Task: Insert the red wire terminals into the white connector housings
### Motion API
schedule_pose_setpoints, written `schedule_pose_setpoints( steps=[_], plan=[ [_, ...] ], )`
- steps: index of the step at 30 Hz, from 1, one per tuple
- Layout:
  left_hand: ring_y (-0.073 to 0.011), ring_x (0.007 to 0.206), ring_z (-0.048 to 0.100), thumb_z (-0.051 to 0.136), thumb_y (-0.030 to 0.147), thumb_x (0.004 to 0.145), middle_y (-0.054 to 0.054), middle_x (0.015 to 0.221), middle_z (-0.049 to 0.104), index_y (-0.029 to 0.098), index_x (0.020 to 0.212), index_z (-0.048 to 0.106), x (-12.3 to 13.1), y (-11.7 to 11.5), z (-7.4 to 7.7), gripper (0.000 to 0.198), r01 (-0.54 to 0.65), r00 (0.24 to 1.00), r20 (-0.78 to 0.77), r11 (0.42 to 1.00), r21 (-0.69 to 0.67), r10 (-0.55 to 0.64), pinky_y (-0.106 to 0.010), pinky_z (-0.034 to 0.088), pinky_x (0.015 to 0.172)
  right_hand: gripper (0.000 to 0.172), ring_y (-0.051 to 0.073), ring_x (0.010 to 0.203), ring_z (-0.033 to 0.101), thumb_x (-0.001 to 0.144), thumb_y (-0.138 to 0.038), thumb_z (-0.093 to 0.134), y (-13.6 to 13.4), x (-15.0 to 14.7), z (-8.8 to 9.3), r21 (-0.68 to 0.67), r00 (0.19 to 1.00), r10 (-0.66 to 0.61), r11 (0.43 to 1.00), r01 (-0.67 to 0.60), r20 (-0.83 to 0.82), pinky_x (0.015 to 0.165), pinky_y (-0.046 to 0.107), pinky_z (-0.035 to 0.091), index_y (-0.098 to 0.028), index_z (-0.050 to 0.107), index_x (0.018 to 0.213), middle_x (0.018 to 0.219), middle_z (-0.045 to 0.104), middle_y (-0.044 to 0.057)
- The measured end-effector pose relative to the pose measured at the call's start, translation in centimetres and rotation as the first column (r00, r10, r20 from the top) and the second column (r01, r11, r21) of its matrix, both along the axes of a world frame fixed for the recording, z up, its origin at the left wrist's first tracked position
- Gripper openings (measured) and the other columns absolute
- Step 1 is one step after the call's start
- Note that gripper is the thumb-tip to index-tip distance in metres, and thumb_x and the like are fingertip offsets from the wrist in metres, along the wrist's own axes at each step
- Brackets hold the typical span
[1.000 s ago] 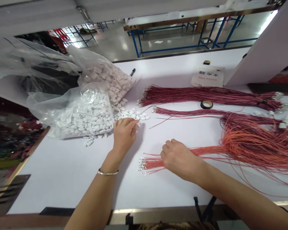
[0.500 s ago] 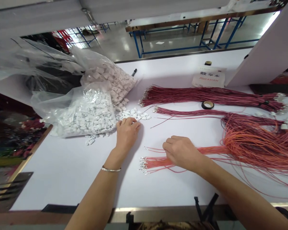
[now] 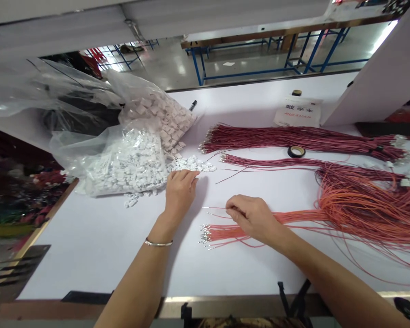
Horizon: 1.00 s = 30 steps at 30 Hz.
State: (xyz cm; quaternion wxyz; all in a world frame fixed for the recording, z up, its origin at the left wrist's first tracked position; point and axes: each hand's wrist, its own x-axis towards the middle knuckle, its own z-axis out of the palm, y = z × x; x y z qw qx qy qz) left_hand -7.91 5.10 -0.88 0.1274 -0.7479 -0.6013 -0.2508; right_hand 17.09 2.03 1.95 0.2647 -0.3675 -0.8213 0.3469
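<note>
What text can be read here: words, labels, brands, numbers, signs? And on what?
"数学本": black characters on the white booklet at the back of the table; the middle character is slightly blurred.
"RUIXUAN": red letters below it, same booklet, a bit soft.
Small print along the booklet's top edge: too small to read.
No other text is readable.

Factory workshop: long benches (image 3: pixel 239 39), bunched wires (image 3: pixel 300 215)

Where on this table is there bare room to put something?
The widest patch lies between the left arm, the bag of white pieces and the table's left edge. Another lies between that arm and the right arm, nearer than the orange wires. Tangled wires crowd the right; that bag and the bag of pinkish pieces crowd the back left.
</note>
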Motion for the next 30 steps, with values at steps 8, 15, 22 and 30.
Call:
schedule_pose_setpoints(
  steps=[8, 15, 22, 30],
  plan=[
    [-0.0253, 0.094, 0.064, 0.051, 0.019, 0.091, -0.011, 0.098, 0.073, 0.020, 0.100, 0.070, -0.1, -0.3, 0.2, 0.020, -0.020, 1.000, 0.007, 0.999, -0.037, 0.020, -0.042, 0.040, 0.086, 0.016, 0.010, 0.047, 0.045, 0.090, -0.029, 0.050, 0.9, 1.6, 0.1, -0.022, 0.970, -0.243, 0.970, 0.242, -0.014, 0.052, 0.021, 0.034, -0.021, 0.063, 0.084, 0.053, 0.054, -0.006],
    [-0.0294, 0.091, 0.059, 0.059, 0.020, 0.087, -0.012, 0.097, 0.070, 0.021, 0.086, 0.074, 0.8, -0.5, 0.6, 0.015, -0.083, 0.997, -0.020, 0.991, -0.104, 0.081, -0.048, 0.038, 0.085, 0.019, 0.009, 0.050, 0.050, 0.091, -0.032, 0.054, 0.7, 1.6, -0.1, 0.038, 0.966, -0.254, 0.966, 0.256, -0.047, 0.056, 0.021, 0.037, -0.021, 0.068, 0.084, 0.056, 0.060, -0.005],
    [-0.0163, 0.070, 0.062, 0.070, 0.031, 0.082, -0.004, 0.084, 0.068, 0.019, 0.091, 0.071, 4.9, -2.7, 2.3, 0.015, 0.341, 0.576, 0.817, 0.906, -0.249, 0.007, -0.030, 0.049, 0.071, 0.022, 0.012, 0.065, 0.057, 0.097, -0.023, 0.046, 0.7, 1.6, 0.3, 0.285, 0.961, -0.156, 0.933, 0.220, -0.229, 0.063, 0.022, 0.043, -0.020, 0.066, 0.088, 0.074, 0.065, 0.002],
    [-0.0132, 0.064, 0.068, 0.084, 0.028, 0.070, -0.003, 0.075, 0.070, 0.015, 0.093, 0.070, 8.2, -4.4, 3.0, 0.030, 0.650, -0.121, 0.842, 0.683, -0.333, 0.525, -0.021, 0.050, 0.057, 0.017, 0.008, 0.053, 0.053, 0.092, -0.031, 0.059, 0.7, 1.9, -0.4, 0.183, 0.953, -0.233, 0.946, 0.269, -0.192, 0.054, 0.021, 0.037, -0.021, 0.071, 0.085, 0.065, 0.067, -0.003]
  ],
)
